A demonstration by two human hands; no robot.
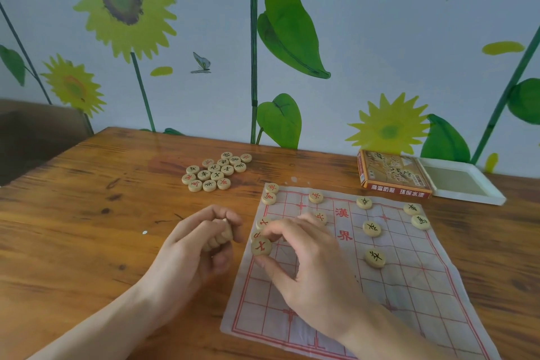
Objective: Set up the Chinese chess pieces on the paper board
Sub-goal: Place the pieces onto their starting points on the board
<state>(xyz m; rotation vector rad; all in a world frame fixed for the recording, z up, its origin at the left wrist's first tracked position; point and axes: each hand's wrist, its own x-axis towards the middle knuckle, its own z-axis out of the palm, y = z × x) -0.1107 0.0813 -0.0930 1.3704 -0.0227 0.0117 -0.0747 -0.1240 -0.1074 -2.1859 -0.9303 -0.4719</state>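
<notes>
Our right hand (309,266) pinches a red-marked piece (261,246) between thumb and forefinger, flat on the paper board's (409,301) left edge file. Our left hand (201,242) curls round a stack of pieces (220,235) just left of the board, nearer the loose pile (216,172).

Two bare forearms in view, no sleeves visible. Left hand (195,245) and right hand (309,269) bare: no gloves, rings, watch or wristband visible.
</notes>
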